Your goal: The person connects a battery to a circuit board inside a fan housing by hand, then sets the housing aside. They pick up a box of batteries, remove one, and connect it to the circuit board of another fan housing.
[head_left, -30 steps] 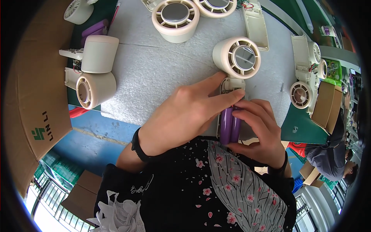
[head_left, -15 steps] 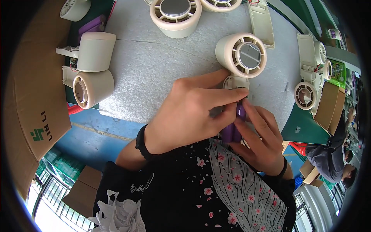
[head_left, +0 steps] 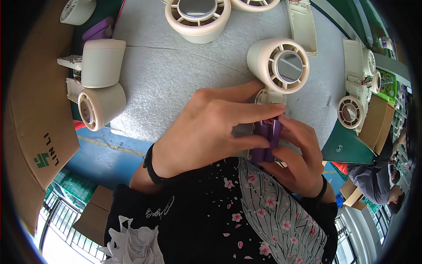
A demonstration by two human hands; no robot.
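Observation:
A cream handheld fan (head_left: 259, 59) with a round mirrored centre lies before me, its head pointing away and its opened handle toward my body. Two purple battery cells (head_left: 264, 152), side by side, lie along the handle. My left hand (head_left: 206, 127) reaches across from the left, fingers bent round the handle just below the fan head, with the thumb against the purple cells. My right hand (head_left: 305, 152) grips the handle and cells from the right side, fingers curled. Part of the handle is hidden behind both hands.
More cream fans stand at the back (head_left: 198, 33) and on the left (head_left: 103, 64), near another purple battery pack (head_left: 97, 30). A cream handle shell (head_left: 303, 28) lies back right. Fan parts (head_left: 350, 110) rest at the right edge. A large cardboard box (head_left: 39, 110) borders the left.
My left thumb has moved down along the cells, so more of their purple surface shows. My right fingers have shifted lower and slightly away from my left fingertip.

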